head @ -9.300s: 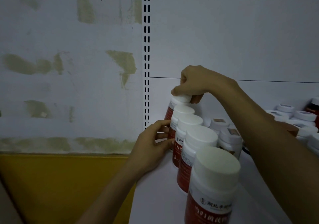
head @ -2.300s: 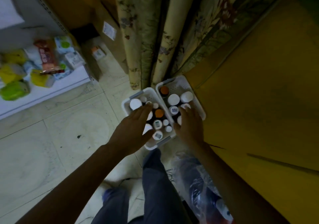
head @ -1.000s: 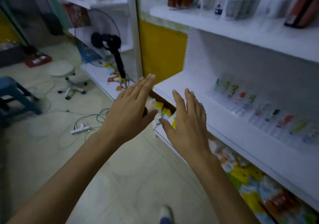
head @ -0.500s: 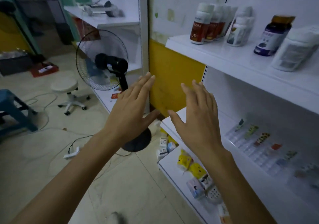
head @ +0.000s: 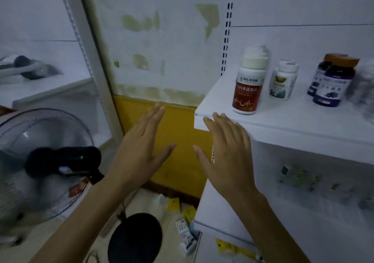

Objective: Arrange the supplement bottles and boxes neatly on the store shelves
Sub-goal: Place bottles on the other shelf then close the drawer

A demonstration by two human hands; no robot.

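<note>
White shelf [head: 283, 121] is carrying the stock: a red-labelled bottle [head: 248, 88] is standing near its front corner, with a small white bottle [head: 283, 80] and two dark bottles [head: 332, 82] sitting further along it. The left hand [head: 139, 151] and right hand [head: 228, 157] are hovering empty by that corner, fingers straight and nearly together, thumbs splayed. A careless upward reach could be knocking the red-labelled bottle off the shelf's edge.

White shelf [head: 283, 121]; red-labelled white-capped bottle [head: 248, 88]; dark blue orange-capped bottles [head: 334, 82]; yellow wall panel [head: 178, 141].
</note>
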